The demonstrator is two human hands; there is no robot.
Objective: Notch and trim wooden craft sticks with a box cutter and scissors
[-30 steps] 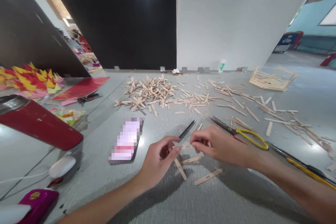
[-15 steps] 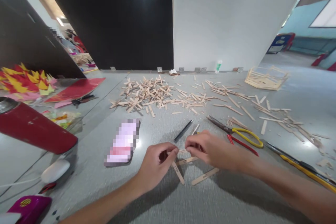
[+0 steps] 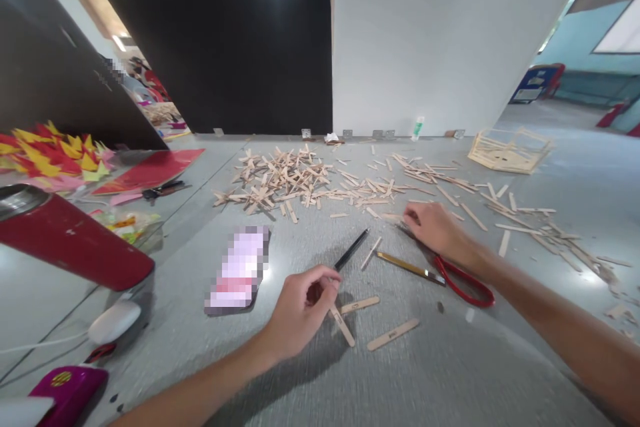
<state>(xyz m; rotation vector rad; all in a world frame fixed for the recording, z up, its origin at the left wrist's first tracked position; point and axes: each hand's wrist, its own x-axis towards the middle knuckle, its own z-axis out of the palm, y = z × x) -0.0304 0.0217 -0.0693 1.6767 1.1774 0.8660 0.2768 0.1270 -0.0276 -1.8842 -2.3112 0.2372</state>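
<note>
Parting from the left hand (image 3: 306,307), the right hand (image 3: 434,228) now reaches to the right of the pen (image 3: 353,249), its fingers curled beside a loose stick (image 3: 391,217) (whether they grip it, I can't tell). The left hand still pinches the held stick (image 3: 344,328) by one end, just on the wearer's side of the pen; a printed stick (image 3: 364,304) lies on that side too. With one hand gone, the two-handed work seems suspended, the right hand apparently busy with the loose stick instead.

Pale wooden stick (image 3: 343,328), slanting, in left hand (image 3: 303,307)
</note>
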